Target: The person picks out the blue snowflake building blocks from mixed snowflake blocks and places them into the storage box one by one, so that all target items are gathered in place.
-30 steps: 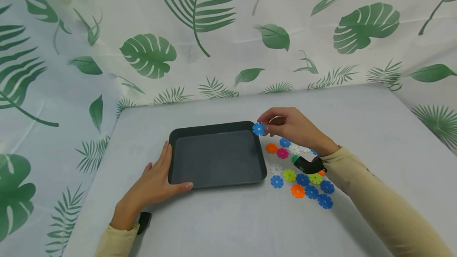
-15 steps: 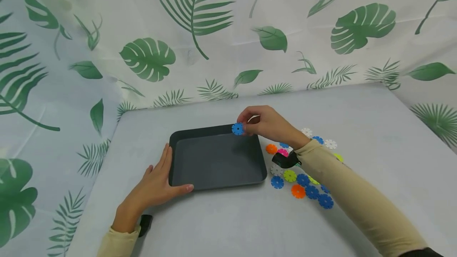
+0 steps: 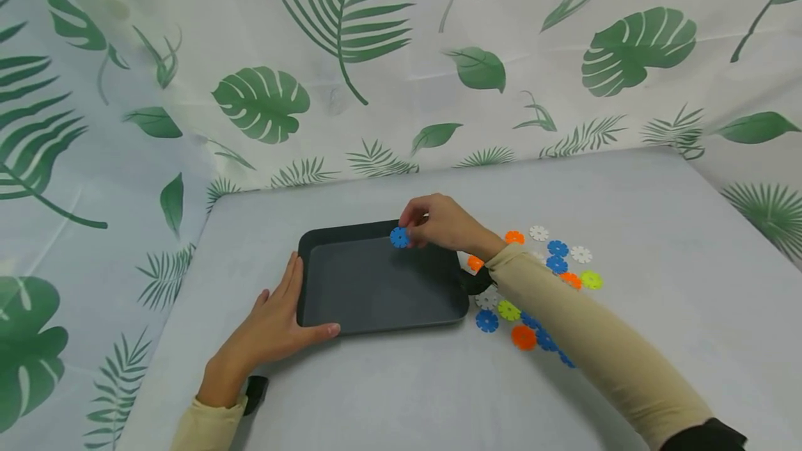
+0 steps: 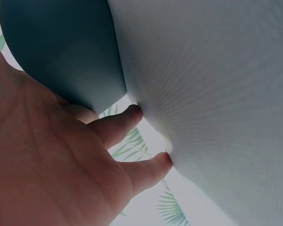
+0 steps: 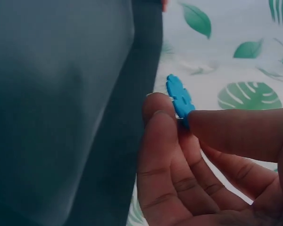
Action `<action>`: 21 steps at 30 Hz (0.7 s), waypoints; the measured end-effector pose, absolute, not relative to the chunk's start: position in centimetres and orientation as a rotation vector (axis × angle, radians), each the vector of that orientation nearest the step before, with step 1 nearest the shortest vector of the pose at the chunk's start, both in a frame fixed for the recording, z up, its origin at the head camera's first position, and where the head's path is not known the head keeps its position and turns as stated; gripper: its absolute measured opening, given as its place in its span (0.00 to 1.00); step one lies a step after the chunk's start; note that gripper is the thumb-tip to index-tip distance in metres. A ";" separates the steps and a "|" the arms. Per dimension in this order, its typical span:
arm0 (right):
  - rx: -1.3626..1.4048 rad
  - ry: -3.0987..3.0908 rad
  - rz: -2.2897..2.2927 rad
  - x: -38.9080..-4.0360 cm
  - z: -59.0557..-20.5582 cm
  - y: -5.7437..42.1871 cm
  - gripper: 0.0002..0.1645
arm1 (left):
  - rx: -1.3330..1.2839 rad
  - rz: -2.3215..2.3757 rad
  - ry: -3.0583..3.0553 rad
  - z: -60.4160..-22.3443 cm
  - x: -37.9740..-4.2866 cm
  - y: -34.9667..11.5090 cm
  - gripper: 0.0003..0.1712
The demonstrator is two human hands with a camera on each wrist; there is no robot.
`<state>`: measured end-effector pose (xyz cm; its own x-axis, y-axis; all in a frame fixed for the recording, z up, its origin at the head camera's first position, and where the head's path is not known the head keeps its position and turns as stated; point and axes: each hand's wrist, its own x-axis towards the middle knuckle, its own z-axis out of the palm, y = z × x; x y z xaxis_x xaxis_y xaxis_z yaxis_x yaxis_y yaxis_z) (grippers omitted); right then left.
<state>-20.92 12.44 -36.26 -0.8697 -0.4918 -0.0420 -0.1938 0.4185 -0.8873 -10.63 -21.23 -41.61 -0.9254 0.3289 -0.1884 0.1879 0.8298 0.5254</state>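
My right hand (image 3: 445, 223) pinches a blue notched plastic disc (image 3: 399, 236) between thumb and fingers, over the far part of a dark grey rectangular tray (image 3: 382, 291). In the right wrist view the blue disc (image 5: 180, 96) stands out edge-on from the fingertips, beside the dark tray (image 5: 118, 113). My left hand (image 3: 276, 315) rests against the tray's left side, fingers straight along it and thumb at the near edge. Up close in the left wrist view, two fingertips of the left hand (image 4: 61, 150) touch the white surface beside the tray (image 4: 61, 47).
Several notched discs lie loose right of the tray, among them an orange disc (image 3: 523, 337), a yellow disc (image 3: 591, 280) and a white disc (image 3: 581, 254). My right forearm hides part of them. A leaf-printed cloth (image 3: 388, 110) hangs behind the white table (image 3: 401, 388).
My right hand has moved left with the blue disc, from the tray's far right corner to over its far part. The left hand and tray stay put.
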 end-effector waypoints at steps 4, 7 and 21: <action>-0.591 2.383 -1.370 -21.2 -37.0 11.8 0.06 | 0.395 0.735 2.744 -41.6 -10.6 -21.2 0.80; -0.587 2.400 -1.333 -21.5 -37.7 11.6 0.06 | 0.396 0.727 2.748 -41.6 -10.6 -21.2 0.80; -0.636 2.414 -1.232 -21.7 -39.1 10.5 0.07 | 0.400 0.722 2.751 -41.7 -10.7 -21.3 0.80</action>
